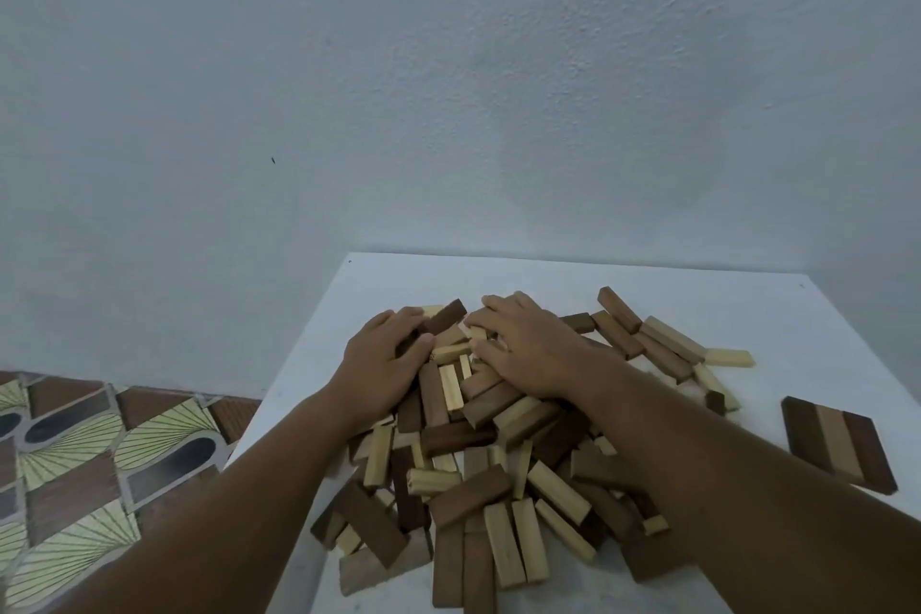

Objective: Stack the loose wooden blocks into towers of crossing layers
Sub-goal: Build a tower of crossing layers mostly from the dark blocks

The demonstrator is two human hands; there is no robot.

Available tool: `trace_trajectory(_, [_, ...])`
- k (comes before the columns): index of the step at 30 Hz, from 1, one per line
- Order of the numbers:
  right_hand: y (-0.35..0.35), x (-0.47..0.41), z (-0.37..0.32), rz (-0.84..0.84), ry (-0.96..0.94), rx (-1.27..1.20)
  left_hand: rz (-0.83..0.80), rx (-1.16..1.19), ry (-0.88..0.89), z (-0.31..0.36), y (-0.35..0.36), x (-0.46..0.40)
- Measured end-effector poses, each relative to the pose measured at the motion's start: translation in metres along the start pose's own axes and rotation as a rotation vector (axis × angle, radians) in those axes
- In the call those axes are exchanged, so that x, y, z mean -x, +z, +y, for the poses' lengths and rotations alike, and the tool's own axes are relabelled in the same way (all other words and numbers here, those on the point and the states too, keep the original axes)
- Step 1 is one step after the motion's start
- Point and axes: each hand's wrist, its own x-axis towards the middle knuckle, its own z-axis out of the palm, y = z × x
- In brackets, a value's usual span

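Note:
A loose pile of light and dark wooden blocks [478, 459] covers the middle of the white table [777, 314]. Both my hands lie on the far top of the pile. My left hand [383, 364] curls its fingers round dark blocks at the heap's far left. My right hand [523, 344] rests on the heap with its fingertips bent over a pale block. A flat row of three blocks [840, 444], dark, pale, dark, lies side by side at the right. My forearms hide part of the pile.
A pale wall [448, 90] rises directly behind the table. The table's left edge [294, 364] drops to a patterned tiled floor [75, 464]. A few stray blocks [668, 339] trail toward the back right.

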Motion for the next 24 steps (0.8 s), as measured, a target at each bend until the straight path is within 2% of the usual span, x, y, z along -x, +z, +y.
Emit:
trace_trajectory(4, [-0.008, 0.021, -0.006, 0.053, 0.029, -0.160, 0.005, -0.080, -0.053, 0.004, -0.002, 0.010])
trace_trajectory(6, [-0.018, 0.036, -0.004, 0.160, 0.057, -0.279, 0.051, -0.106, -0.039, 0.013, -0.008, 0.011])
trace_trajectory(9, [-0.038, 0.066, 0.008, 0.315, 0.147, -0.293, 0.172, 0.002, 0.052, 0.046, -0.010, 0.011])
trace_trajectory(13, [-0.053, 0.104, 0.041, 0.397, 0.223, -0.315, 0.100, 0.030, 0.142, 0.090, 0.018, -0.001])
trace_trajectory(17, [-0.060, 0.127, 0.080, 0.425, 0.323, -0.148, 0.020, -0.025, 0.265, 0.123, 0.063, -0.018])
trace_trajectory(20, [-0.065, 0.132, 0.101, 0.367, 0.490, -0.128, -0.059, -0.052, 0.338, 0.139, 0.093, -0.034])
trace_trajectory(22, [-0.064, 0.130, 0.108, 0.318, 0.554, -0.123, -0.092, -0.075, 0.354, 0.145, 0.108, -0.046])
trace_trajectory(24, [-0.064, 0.124, 0.111, 0.305, 0.537, -0.107, -0.112, -0.141, 0.307, 0.152, 0.119, -0.057])
